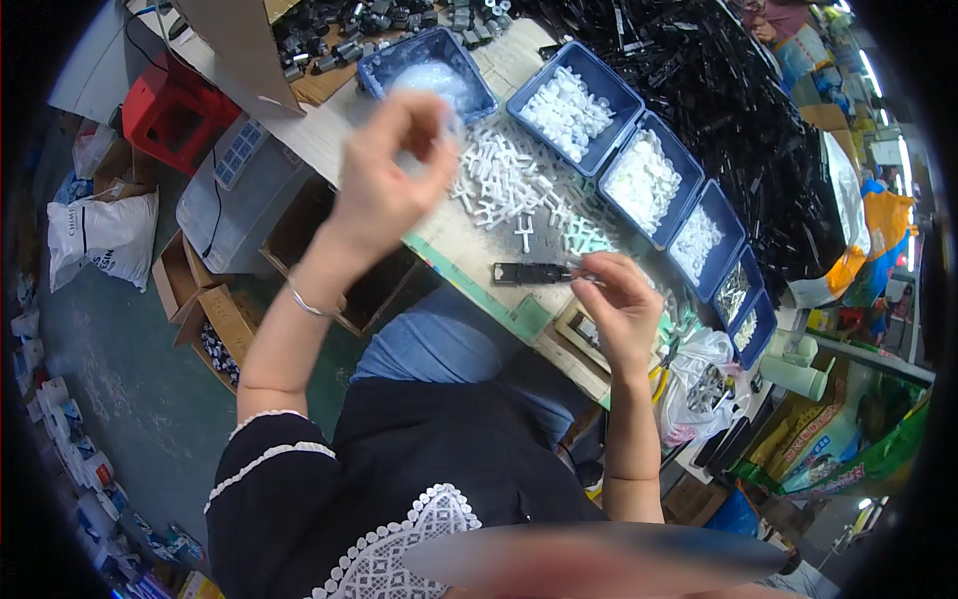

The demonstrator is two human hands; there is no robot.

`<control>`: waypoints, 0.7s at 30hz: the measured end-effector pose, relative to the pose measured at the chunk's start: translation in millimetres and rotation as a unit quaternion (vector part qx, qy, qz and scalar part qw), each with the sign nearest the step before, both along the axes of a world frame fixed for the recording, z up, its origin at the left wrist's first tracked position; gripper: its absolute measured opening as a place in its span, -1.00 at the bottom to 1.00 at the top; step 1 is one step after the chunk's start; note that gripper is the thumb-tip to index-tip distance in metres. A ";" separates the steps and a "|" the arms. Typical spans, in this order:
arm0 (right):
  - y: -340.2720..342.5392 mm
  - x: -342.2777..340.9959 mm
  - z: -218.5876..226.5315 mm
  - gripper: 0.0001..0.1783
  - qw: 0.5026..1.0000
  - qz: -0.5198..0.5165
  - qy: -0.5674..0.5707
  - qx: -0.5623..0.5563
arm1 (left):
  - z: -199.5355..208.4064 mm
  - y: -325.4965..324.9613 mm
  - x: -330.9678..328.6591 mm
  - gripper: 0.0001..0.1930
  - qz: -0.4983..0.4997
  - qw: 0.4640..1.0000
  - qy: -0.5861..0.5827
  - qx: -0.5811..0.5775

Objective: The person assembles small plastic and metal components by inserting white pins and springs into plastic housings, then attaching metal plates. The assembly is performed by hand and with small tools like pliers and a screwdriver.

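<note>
Head view: the left hand [394, 165] is raised at eleven o'clock, blurred, fingers pinched on something too small to tell. The right hand [621, 304], at centre, grasps a black plastic part [531, 272] over the table [469, 250]. Loose white pieces [504, 180] lie at twelve o'clock, beside blue trays [589, 100].

Grey-green concrete floor [130, 399], scuffed and dusty. Red plastic stool [175, 110] upper left, white woven sack [100, 240] slumped beside it. Open cardboard boxes [215, 309] on floor below table edge — one holds small dark parts. Pale wooden table [469, 245] runs diagonally, green strip along its near edge. Grey box with keypad [244, 190] stands against it. Bright strip lights [878, 80] far right — colourful bags [878, 240] heaped there.
</note>
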State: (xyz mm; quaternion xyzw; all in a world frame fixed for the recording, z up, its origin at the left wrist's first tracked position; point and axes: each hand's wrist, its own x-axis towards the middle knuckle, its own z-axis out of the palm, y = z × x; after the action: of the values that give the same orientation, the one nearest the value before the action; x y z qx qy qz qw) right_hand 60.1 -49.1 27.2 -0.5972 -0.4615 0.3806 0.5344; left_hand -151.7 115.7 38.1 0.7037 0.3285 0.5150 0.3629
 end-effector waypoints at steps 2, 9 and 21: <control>-2.2 6.1 -1.9 -0.73 1.000 -0.014 -0.002 -0.005 | 5.9 24.6 -16.3 -0.71 -0.029 0.998 0.004 -0.059; -13.6 21.0 0.3 -0.72 0.998 -0.052 0.045 0.007 | -4.3 90.1 -40.2 -0.86 -0.053 0.996 0.061 -0.049; -24.7 37.1 0.7 -0.69 0.991 -0.117 0.064 -0.008 | -2.0 115.3 -32.2 -0.87 -0.033 0.910 0.379 0.167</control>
State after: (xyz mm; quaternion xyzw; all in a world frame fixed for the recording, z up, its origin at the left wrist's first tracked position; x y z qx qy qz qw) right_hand 97.2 -73.7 27.9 -0.6258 -0.3501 0.3564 0.5990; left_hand -184.0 230.9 36.2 0.9065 0.3273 0.2449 0.1053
